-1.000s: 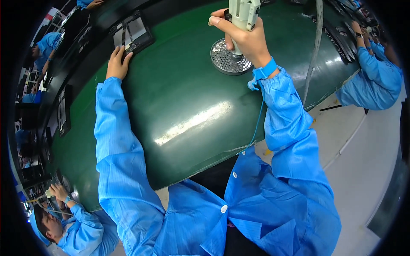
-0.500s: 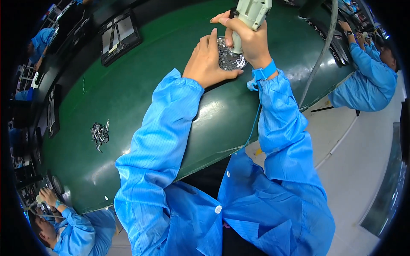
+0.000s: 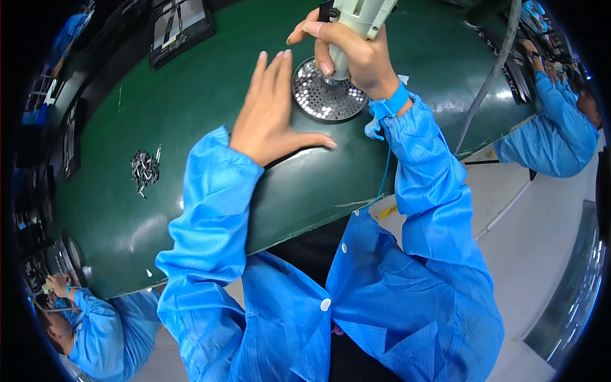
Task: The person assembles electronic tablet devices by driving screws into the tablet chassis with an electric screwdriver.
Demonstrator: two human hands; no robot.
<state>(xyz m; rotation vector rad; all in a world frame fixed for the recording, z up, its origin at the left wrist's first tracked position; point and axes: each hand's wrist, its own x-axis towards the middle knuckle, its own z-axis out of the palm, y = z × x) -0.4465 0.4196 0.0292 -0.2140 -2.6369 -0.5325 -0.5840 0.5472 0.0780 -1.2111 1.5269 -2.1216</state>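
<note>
My right hand (image 3: 364,60) is wrapped around a pale grey-green electric screwdriver (image 3: 364,14), its nose pointing down over a round metal dish (image 3: 323,105). Many small holes cover the dish's top, and some spots on it shine brightly. Where the tip meets the dish is partly hidden by my fingers. Left of the dish lies my left hand (image 3: 266,118), open on the green table with fingers stretched and thumb spread, apart from the dish and holding nothing. A blue strap (image 3: 393,105) with a thin cord circles my right wrist.
A heap of small dark and silvery parts (image 3: 145,170) lies on the green table (image 3: 210,95) at left. Behind it is a black-framed flat device (image 3: 183,30). A grey cable (image 3: 489,83) hangs at right. Blue-sleeved co-workers sit right (image 3: 550,140) and lower left (image 3: 108,334).
My left hand has moved left, away from the dish, and its fingers are stretched out. More of the dish shows. My right hand has shifted slightly left with the screwdriver.
</note>
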